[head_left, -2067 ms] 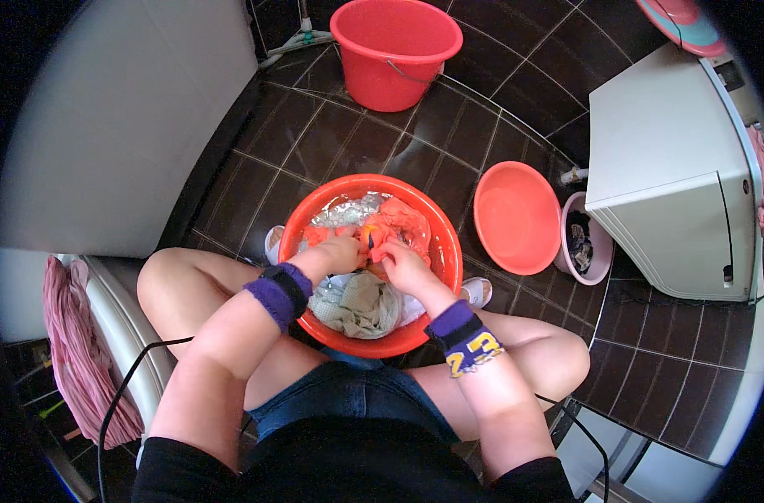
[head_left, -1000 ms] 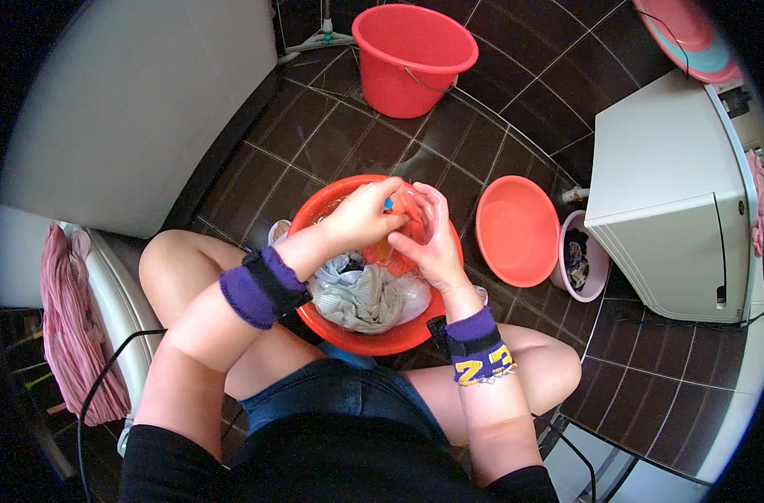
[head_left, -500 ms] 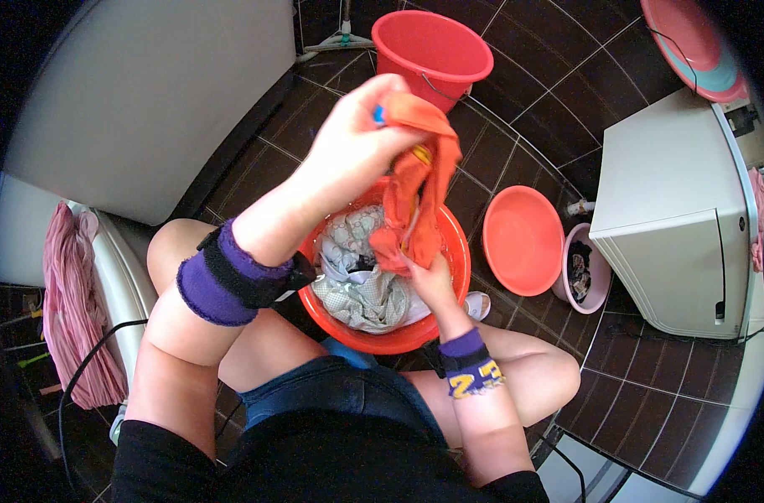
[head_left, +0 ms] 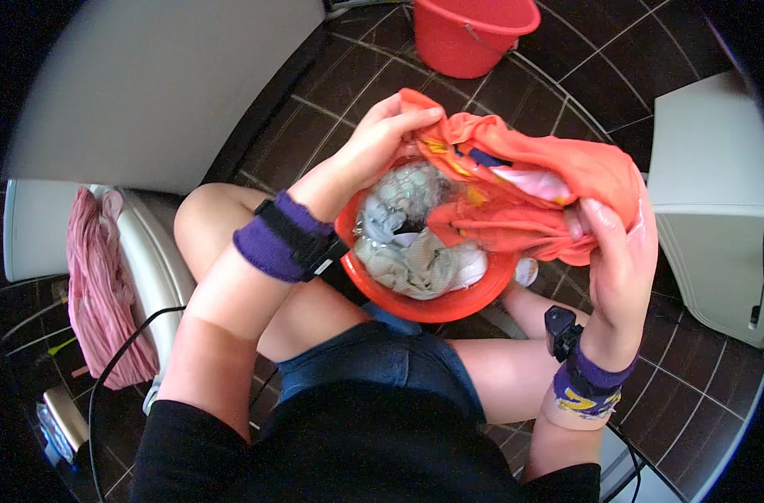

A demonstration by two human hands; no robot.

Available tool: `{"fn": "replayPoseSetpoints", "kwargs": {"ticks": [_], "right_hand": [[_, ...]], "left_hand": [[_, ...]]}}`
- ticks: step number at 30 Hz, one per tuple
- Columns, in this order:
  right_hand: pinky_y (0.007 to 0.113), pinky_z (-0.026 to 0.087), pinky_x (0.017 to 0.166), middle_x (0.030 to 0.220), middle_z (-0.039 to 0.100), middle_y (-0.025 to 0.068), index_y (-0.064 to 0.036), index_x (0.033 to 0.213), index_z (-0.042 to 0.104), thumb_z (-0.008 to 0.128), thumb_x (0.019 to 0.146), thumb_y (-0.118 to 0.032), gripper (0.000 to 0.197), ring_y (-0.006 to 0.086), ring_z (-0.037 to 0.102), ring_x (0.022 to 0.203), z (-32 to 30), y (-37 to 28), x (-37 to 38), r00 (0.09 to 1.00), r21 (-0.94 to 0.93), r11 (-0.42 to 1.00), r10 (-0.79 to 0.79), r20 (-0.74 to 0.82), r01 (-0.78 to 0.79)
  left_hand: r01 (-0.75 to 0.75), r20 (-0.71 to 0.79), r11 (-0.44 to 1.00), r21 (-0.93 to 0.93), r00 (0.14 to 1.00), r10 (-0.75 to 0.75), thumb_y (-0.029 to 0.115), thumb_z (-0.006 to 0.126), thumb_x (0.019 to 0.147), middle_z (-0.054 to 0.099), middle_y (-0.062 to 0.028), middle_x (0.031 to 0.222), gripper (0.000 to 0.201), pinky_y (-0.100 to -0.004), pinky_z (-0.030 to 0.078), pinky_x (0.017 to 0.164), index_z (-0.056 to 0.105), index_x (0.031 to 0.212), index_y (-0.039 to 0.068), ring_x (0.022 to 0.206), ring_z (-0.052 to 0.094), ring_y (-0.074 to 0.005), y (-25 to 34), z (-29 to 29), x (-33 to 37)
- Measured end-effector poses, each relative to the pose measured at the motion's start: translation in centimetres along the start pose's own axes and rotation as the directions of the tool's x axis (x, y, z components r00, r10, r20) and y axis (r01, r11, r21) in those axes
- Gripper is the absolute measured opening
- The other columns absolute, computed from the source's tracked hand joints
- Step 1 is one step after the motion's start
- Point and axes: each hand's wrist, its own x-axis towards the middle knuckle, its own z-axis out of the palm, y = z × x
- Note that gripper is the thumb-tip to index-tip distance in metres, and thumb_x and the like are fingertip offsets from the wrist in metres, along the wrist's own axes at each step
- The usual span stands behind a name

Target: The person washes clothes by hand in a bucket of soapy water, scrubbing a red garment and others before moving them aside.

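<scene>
Pink cloth (head_left: pixel 105 318): draped over a white rounded fixture (head_left: pixel 151 260), well left of the red washbasin (head_left: pixel 449 308); it seems to have no part in the work.
Left hand (head_left: pixel 390 138): above the washbasin's far left rim; its grip is closed, thumb and fingers pinching an edge of the orange garment (head_left: pixel 583 159).
Pale clothes (head_left: pixel 428 268): lying wet and crumpled inside the washbasin, in neither hand; judging by this, they are left to be dealt with.
Red bucket (head_left: pixel 474 50): on the tiled floor beyond the washbasin; what it contains cannot be made out.
Orange garment: stretched between both hands above and to the right of the washbasin, its yellow, navy and pink print showing; lifting and spreading it looks partly done, with folds remaining bunched. Whether its lowest fold touches the water is unclear.
Right hand (head_left: pixel 625 256): right of the washbasin, its grip closed around a gathered fold of the garment, some fingers hidden.
White cabinet (head_left: pixel 709 218): farther right of the washbasin, untouched.
</scene>
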Motion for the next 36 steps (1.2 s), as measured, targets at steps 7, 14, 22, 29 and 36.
{"fn": "replayPoseSetpoints", "kwargs": {"ticks": [7, 14, 22, 29, 36], "right_hand": [[0.033, 0.047, 0.084, 0.102, 0.063, 0.0155, 0.0016, 0.11, 0.05, 0.066, 0.079, -0.009, 0.036, 0.0235, 0.062, 0.095, 1.1, 15.0, -1.0, 0.975, -0.272, 0.936, 0.213, -0.061, -0.222], [0.042, 0.044, 0.093, 0.12, 0.053, 0.0273, -0.0016, 0.137, 0.029, 0.065, 0.082, -0.034, 0.073, 0.0371, 0.056, 0.108, 5.0, 24.3, -3.0, 0.899, -0.678, 0.627, 0.422, -0.118, -0.383], [0.046, 0.047, 0.085, 0.119, 0.053, 0.0271, -0.022, 0.144, 0.022, 0.054, 0.087, -0.027, 0.066, 0.0417, 0.057, 0.103, 7.3, 29.9, -4.0, 0.769, -0.767, 0.485, 0.639, -0.015, -0.419], [0.034, 0.047, 0.085, 0.101, 0.064, 0.0173, -0.0069, 0.123, 0.051, 0.048, 0.085, -0.011, 0.038, 0.0282, 0.061, 0.097, 6.1, 28.8, -3.9, 0.914, -0.37, 0.836, 0.361, -0.186, -0.405], [0.029, 0.047, 0.075, 0.085, 0.063, 0.0062, -0.0027, 0.094, 0.059, 0.058, 0.08, -0.014, 0.018, 0.0152, 0.06, 0.081, 9.1, 18.9, -5.6, 0.966, -0.156, 0.964, 0.187, -0.178, -0.215]], "left_hand": [[0.092, -0.07, 0.942, 0.322, 0.995, -0.073, 0.029, 0.056, 0.091, 0.064, -0.005, 0.092, 0.029, -0.0271, 0.051, 0.075, 0.057, 0.103, 0.003, 0.083, 0.061, -0.0127, -7.6, -3.0, 2.1], [0.109, -0.279, 0.798, 0.592, 0.957, 0.077, 0.024, 0.061, 0.087, 0.06, -0.0033, 0.089, 0.033, -0.0269, 0.045, 0.073, 0.053, 0.11, 0.001, 0.08, 0.053, -0.0102, -17.8, -5.4, 1.0], [0.086, -0.253, 0.823, 0.562, 0.965, 0.072, 0.016, 0.057, 0.089, 0.058, -0.005, 0.093, 0.042, -0.0263, 0.046, 0.075, 0.044, 0.125, 0.001, 0.083, 0.054, -0.0116, -23.2, -5.4, 0.8], [0.129, -0.401, 0.979, 0.157, 0.914, -0.056, 0.025, 0.062, 0.088, 0.057, -0.0075, 0.097, 0.06, -0.029, 0.049, 0.072, 0.03, 0.134, 0.003, 0.081, 0.056, -0.0156, -22.3, -2.7, 0.8], [0.083, -0.364, 0.851, -0.518, 0.879, -0.308, 0.012, 0.072, 0.078, 0.05, -0.0164, 0.112, 0.074, -0.0421, 0.055, 0.072, 0.02, 0.131, 0.007, 0.092, 0.059, -0.0275, -16.5, 0.9, -0.6]]}}
